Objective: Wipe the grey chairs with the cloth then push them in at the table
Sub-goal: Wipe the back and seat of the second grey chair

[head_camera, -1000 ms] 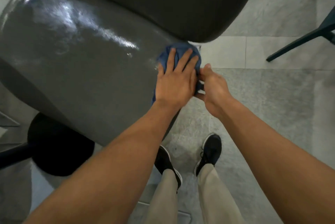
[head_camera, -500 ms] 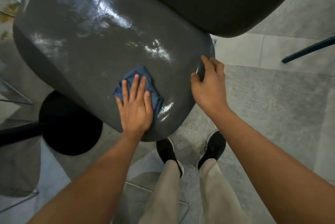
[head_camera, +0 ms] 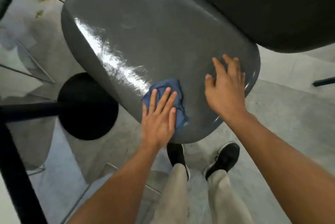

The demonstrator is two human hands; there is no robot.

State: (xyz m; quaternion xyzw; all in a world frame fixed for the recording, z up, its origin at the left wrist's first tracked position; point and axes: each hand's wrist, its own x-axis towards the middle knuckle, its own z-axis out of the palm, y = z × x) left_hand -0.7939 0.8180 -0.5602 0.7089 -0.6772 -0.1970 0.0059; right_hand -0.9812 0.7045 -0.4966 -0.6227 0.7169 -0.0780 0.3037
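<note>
Since half a second ago the right hand (head_camera: 224, 89) has left the grey chair (head_camera: 154, 42) rim, fingers apart, while the left hand (head_camera: 159, 115), flat, presses the blue cloth (head_camera: 168, 86) at lower centre, so wiping continues

Grey stone-tiled floor (head_camera: 282, 126), black round pedestal base (head_camera: 87, 107) beside it, black lace-up shoes (head_camera: 223, 158), beige trouser legs (head_camera: 223, 198), dark thin chair leg (head_camera: 324, 81) at right edge

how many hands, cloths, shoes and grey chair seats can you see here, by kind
hands: 2, left hand flat on the cloth, right hand spread on the seat
cloths: 1, blue cloth
shoes: 2, black, left shoe and right shoe
grey chair seats: 1, glossy grey chair seat
total: 6
</note>
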